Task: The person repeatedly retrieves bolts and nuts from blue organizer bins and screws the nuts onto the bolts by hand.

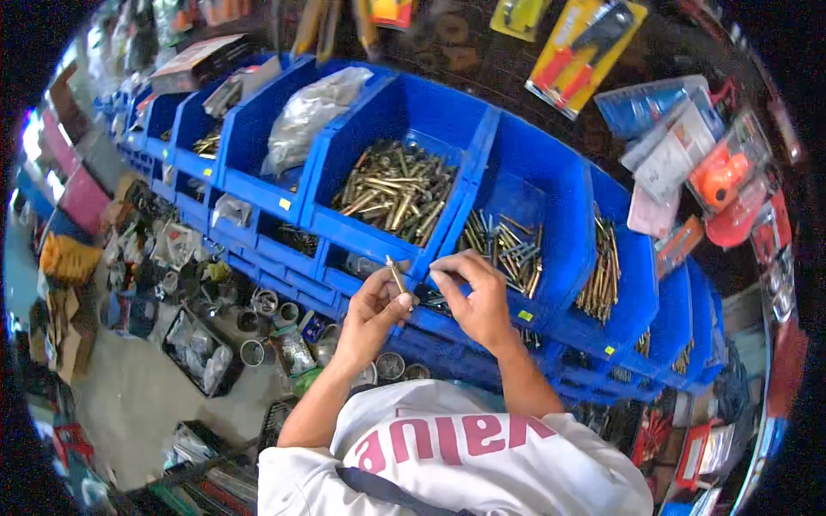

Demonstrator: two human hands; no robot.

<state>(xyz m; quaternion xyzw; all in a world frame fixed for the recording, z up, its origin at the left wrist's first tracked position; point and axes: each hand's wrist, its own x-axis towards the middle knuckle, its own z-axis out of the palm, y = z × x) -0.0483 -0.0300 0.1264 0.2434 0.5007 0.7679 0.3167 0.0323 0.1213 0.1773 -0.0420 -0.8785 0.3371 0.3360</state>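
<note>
While right fingers (462,267) curl, left fingers (393,311) pinch hardware (396,274).

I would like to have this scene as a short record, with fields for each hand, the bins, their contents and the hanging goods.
Left hand: pinches a brass-coloured fastener
Right hand: raised beside it, fingers curled; whether it holds anything is unclear
Bins: blue bins, side by side, in stacked rows
Contents: metal fasteners in several; a plastic bag in one
Hanging goods: red-handled tool on yellow card
</note>
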